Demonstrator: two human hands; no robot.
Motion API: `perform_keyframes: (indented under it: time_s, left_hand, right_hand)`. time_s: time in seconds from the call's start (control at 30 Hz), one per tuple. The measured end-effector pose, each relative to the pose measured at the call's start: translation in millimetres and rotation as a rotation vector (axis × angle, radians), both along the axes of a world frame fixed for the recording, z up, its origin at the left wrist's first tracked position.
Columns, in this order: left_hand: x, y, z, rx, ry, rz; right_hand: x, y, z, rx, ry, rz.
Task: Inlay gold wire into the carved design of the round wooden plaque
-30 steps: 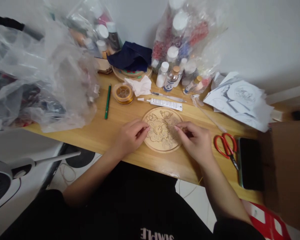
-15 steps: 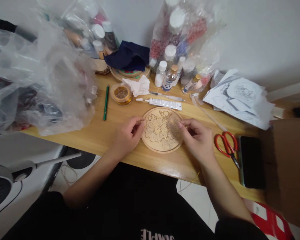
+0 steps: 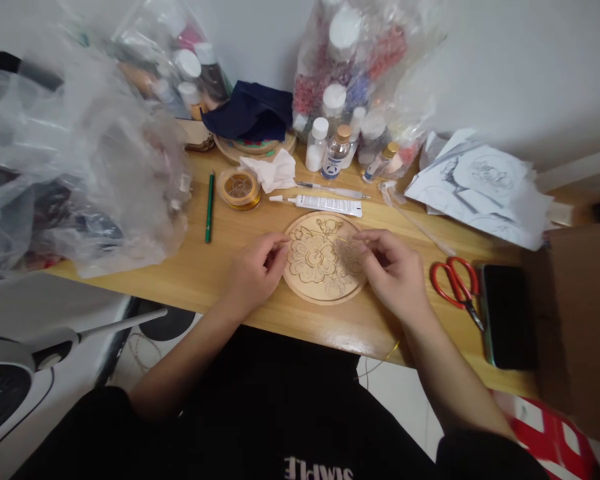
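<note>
A round wooden board (image 3: 325, 292) lies on the table with a flower pattern drawn on it, partly outlined in gold wire (image 3: 344, 239). My left hand (image 3: 258, 270) is closed at the board's left edge, thumb and forefinger pinched; what is between them, if anything, is too small to make out. Over the right side of the board, my right hand (image 3: 393, 272) pinches a thin gold strand that runs across the upper part of the pattern. A loose piece of gold wire also hangs at the table's front edge, below my right wrist.
Behind the board lie a glue tube (image 3: 327, 205), a pen (image 3: 333, 191) and a spool of gold wire (image 3: 239, 189). A green pencil (image 3: 209, 207) is at left. Red-handled scissors (image 3: 457, 287) and a phone (image 3: 507, 317) lie right. Bottles (image 3: 336, 153) and plastic bags (image 3: 125, 147) crowd the back and left.
My right fingertips have shifted slightly up and left over the board, and the gold strand shows more clearly. My left hand stays almost in place. The whole view has tilted slightly.
</note>
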State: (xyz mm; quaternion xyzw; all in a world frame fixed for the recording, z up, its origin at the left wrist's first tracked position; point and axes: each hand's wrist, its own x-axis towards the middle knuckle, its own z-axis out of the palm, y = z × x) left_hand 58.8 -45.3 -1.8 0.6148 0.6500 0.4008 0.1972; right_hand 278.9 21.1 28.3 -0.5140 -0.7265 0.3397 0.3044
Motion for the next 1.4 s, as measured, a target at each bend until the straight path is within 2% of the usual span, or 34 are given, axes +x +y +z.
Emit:
perform_keyframes:
  time_s: [0.13,0.3,0.47,0.57,0.67,0.77,1.07,1.4]
  left_hand:
    - [-0.4,1.5,-0.3,0.010,0.024,0.002]
    - [-4.6,4.8,-5.3,0.170,0.158,0.068]
    - [-6.5,5.4,-7.5,0.173,0.210,0.059]
    - [-4.3,2.9,-4.1,0.227,0.259,-0.004]
    - [-0.2,-0.4,0.9,0.286,0.331,-0.141]
    - [5.0,-2.1,5.7,0.324,0.401,-0.214]
    - [14.6,0.1,19.1,0.365,0.429,-0.253]
    - [14.8,-0.1,18.9,0.334,0.455,-0.264]
  right_hand:
    - [0.4,0.6,0.3,-0.011,-0.010,0.009]
    - [0.5,0.8,1.2,0.015,-0.009,0.017]
    - [1.2,0.3,3.4,0.051,0.020,0.073]
    - [1.9,-1.6,5.4,0.086,0.044,0.183]
    - [2.3,-4.6,7.3,0.135,0.026,0.315]
    - [2.4,-7.0,8.6,0.184,-0.004,0.378]
    - [3.9,-8.3,10.4,0.293,-0.025,0.306]
    - [4.0,-9.1,10.2,0.299,-0.019,0.241]
